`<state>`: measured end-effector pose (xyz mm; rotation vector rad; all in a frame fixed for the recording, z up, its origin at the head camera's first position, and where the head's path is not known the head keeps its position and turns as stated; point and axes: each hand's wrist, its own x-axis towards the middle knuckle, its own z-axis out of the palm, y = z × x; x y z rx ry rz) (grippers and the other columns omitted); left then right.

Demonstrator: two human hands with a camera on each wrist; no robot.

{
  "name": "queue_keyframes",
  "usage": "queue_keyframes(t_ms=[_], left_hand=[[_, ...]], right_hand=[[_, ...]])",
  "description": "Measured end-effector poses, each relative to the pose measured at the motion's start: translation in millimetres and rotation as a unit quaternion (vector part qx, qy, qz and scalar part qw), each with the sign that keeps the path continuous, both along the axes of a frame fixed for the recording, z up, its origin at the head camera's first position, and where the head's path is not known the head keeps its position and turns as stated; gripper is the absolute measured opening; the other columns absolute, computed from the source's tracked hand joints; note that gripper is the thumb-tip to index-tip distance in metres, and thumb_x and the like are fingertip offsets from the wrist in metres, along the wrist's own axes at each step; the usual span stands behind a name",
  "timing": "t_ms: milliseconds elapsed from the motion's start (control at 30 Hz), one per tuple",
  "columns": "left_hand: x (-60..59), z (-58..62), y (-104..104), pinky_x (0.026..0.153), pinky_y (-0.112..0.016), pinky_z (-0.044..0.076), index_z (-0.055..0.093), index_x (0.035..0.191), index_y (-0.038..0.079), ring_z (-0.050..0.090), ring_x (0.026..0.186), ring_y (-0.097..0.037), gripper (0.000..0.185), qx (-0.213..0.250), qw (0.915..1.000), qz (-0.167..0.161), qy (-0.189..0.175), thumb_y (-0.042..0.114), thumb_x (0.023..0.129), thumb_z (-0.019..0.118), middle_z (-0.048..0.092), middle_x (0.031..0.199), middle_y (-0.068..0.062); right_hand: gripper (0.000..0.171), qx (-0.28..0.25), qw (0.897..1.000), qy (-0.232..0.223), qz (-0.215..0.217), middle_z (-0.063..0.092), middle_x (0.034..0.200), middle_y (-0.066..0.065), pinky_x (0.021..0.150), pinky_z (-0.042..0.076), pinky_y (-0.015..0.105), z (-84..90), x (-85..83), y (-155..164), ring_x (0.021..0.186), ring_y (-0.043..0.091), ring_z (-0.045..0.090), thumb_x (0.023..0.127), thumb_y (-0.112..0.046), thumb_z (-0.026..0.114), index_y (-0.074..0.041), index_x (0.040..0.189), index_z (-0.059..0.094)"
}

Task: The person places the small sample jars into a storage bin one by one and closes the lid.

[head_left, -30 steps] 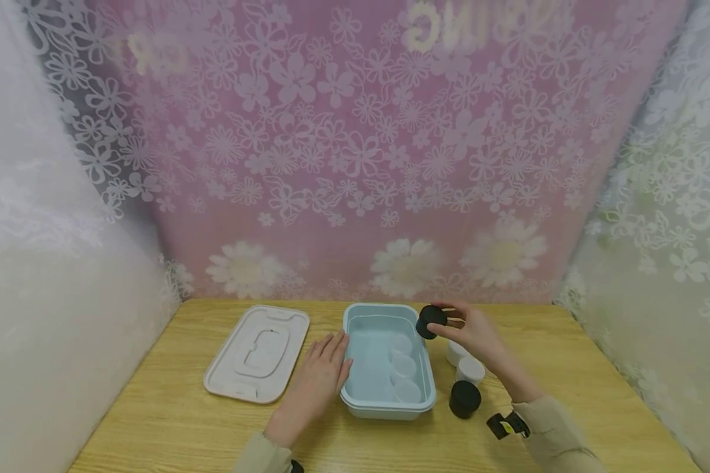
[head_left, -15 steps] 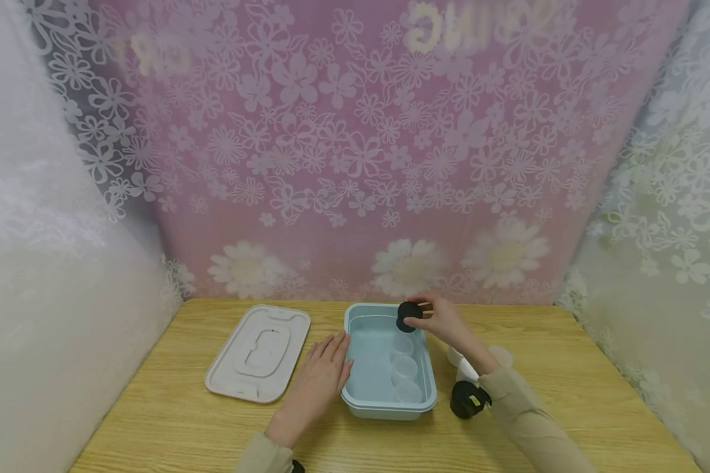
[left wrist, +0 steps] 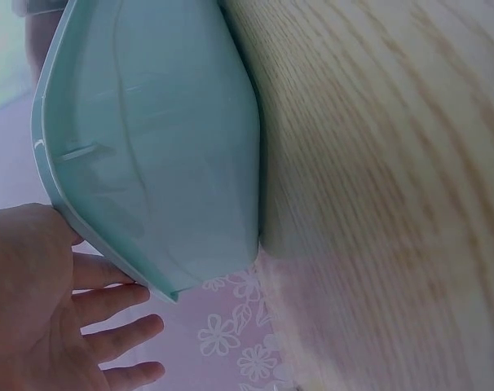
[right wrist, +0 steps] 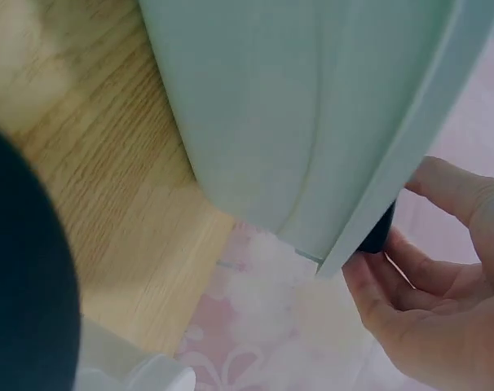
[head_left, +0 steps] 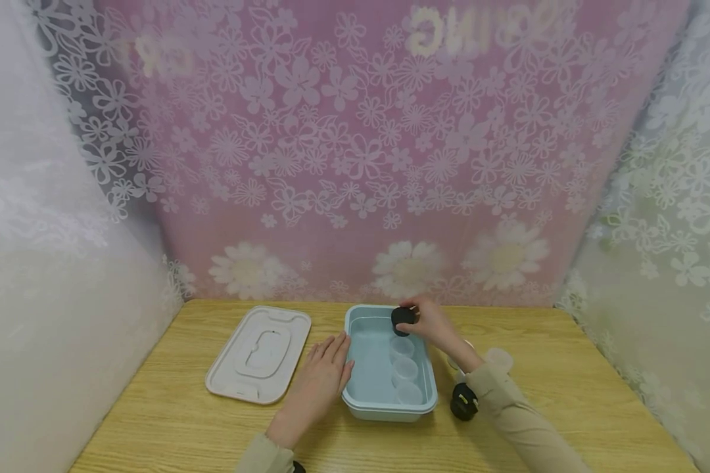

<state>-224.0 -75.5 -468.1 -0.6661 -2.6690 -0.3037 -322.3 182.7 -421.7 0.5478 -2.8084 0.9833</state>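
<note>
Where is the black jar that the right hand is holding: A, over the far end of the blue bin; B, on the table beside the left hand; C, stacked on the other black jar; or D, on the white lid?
A: the right hand grips the black jar above the far end of the blue bin.

Both hands low and forward, one flat, one pinching

The left hand lies palm down with its fingers straight and slightly spread, pointing away from the body; the left wrist view shows the fingers extended and apart, curled round nothing. Its forearm runs back toward the body in a beige sleeve. The right hand reaches further forward, held higher than the left, its fingers and thumb curled inward in a pinch; in the right wrist view the fingers bend toward the palm. The right forearm angles back and to the right, sleeved in beige to the wrist.
</note>
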Motion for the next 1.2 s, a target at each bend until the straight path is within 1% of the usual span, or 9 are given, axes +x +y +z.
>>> queue_keyframes(t_ms=[100,233,400,567,700,800,1000,1200], left_hand=[[-0.1,-0.4,0.0,0.115,-0.053,0.041,0.050,0.149,0.003,0.048,0.139,-0.032,0.050,-0.003,1.0000,0.000,0.001,0.033,0.109,0.048,0.048,0.153,-0.012],[0.2,-0.2,-0.2,0.114,-0.053,0.041,0.050,0.148,0.003,0.048,0.138,-0.033,0.050,0.000,1.0000,0.000,0.007,0.033,0.108,0.049,0.049,0.153,-0.013],[1.2,0.6,-0.6,0.113,-0.054,0.043,0.051,0.147,0.002,0.050,0.137,-0.034,0.049,0.004,0.9999,-0.003,0.015,0.030,0.107,0.052,0.050,0.151,-0.014],[2.1,1.0,-0.6,0.112,-0.053,0.044,0.052,0.146,0.001,0.051,0.135,-0.034,0.048,0.004,0.9997,-0.006,0.024,0.029,0.107,0.054,0.051,0.150,-0.014],[2.4,1.3,-0.3,0.111,-0.053,0.044,0.052,0.146,0.001,0.051,0.135,-0.034,0.048,0.008,0.9996,-0.008,0.027,0.028,0.106,0.054,0.052,0.150,-0.015],[2.3,1.6,-0.4,0.111,-0.053,0.044,0.052,0.146,0.001,0.052,0.135,-0.034,0.048,0.008,0.9996,-0.007,0.026,0.028,0.106,0.055,0.052,0.150,-0.015],[1.6,1.2,-0.5,0.112,-0.054,0.043,0.051,0.148,0.002,0.050,0.136,-0.034,0.049,0.009,0.9998,-0.006,0.014,0.030,0.107,0.052,0.050,0.152,-0.014],[0.8,-0.6,-0.5,0.113,-0.054,0.042,0.050,0.148,0.002,0.050,0.137,-0.034,0.050,0.001,0.9999,-0.005,0.016,0.033,0.108,0.049,0.049,0.152,-0.013]], right_hand=[[0.046,0.016,1.000,0.007,-0.007,0.065,0.116,0.024,0.085,0.058,0.048,-2.6,-1.6,0.3,0.098,0.037,0.066,0.083,-0.007,0.084,0.008,0.122,0.066],[0.045,0.046,0.998,0.031,0.012,0.064,0.115,0.024,0.085,0.057,0.049,-2.8,-2.9,1.2,0.098,0.037,0.064,0.082,-0.006,0.083,0.008,0.121,0.066],[0.043,0.106,0.992,0.059,0.038,0.065,0.112,0.021,0.088,0.055,0.051,0.7,-3.2,-0.2,0.101,0.037,0.063,0.081,-0.006,0.084,0.005,0.118,0.068],[0.043,0.144,0.987,0.051,0.054,0.067,0.113,0.019,0.088,0.056,0.051,2.7,-2.6,-3.1,0.101,0.036,0.064,0.081,-0.007,0.084,0.003,0.119,0.067],[0.043,0.160,0.984,0.040,0.061,0.066,0.116,0.020,0.090,0.056,0.050,1.5,-2.2,-4.2,0.105,0.037,0.064,0.083,-0.006,0.082,0.004,0.122,0.066],[0.041,0.175,0.981,0.044,0.071,0.066,0.118,0.020,0.091,0.056,0.050,1.1,-2.6,-5.5,0.107,0.039,0.064,0.084,-0.003,0.080,0.005,0.122,0.066],[0.040,0.226,0.968,0.069,0.087,0.066,0.117,0.020,0.093,0.055,0.050,-0.9,-4.2,-8.6,0.110,0.039,0.062,0.083,0.003,0.080,0.005,0.121,0.067],[0.041,0.246,0.962,0.068,0.096,0.065,0.117,0.020,0.092,0.056,0.049,0.2,-1.8,-9.8,0.108,0.038,0.063,0.083,0.006,0.079,0.005,0.121,0.065]])
